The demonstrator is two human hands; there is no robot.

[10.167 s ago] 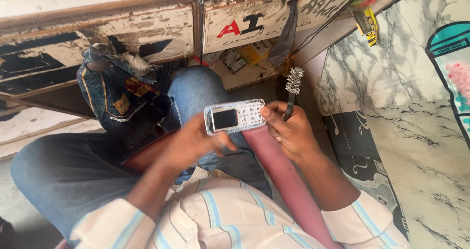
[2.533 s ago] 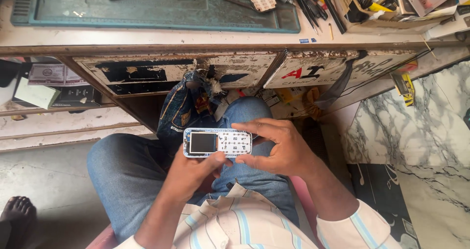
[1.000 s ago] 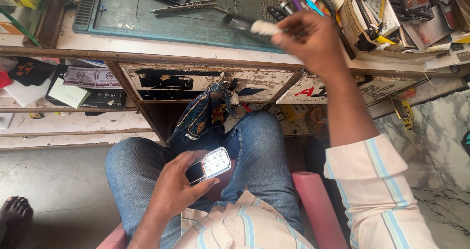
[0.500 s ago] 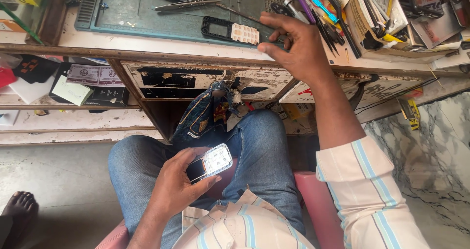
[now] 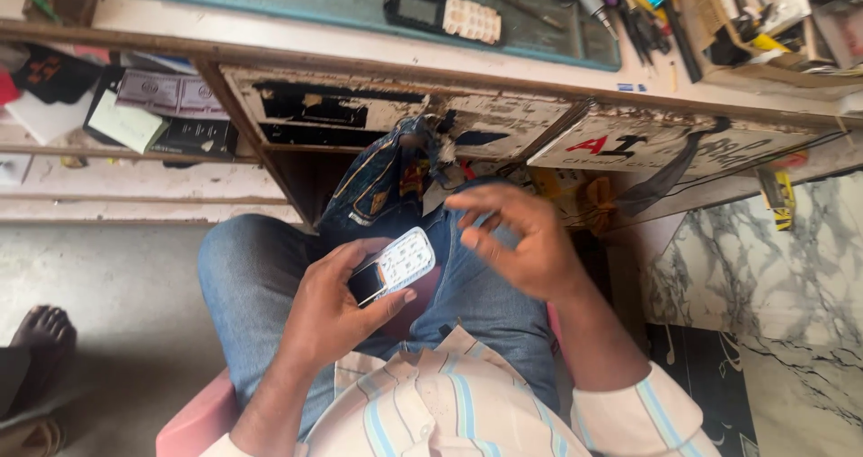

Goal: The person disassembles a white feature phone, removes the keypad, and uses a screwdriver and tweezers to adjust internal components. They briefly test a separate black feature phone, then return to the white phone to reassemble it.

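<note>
White keypad phone [image 5: 394, 266] in left hand [image 5: 331, 309]

A worn wooden workbench [image 5: 539, 66] runs across the far side, with a green mat [image 5: 297, 3] lying on it. On the mat rests a black phone cover with a pale keypad [image 5: 442, 14]; screwdrivers and pens [image 5: 629, 3] lie at far right

We see the small dark screen of the white keypad phone [image 5: 393, 269] held in the left hand [image 5: 333, 309], just left of the open right hand [image 5: 521, 241]. Well above both hands lies a black phone cover [image 5: 440, 12] with a pale keypad. Flat purple and black packets [image 5: 166, 106] sit up left (on a shelf), and a white drawer label [image 5: 629, 147] with red and black lettering sits above the right hand.
</note>
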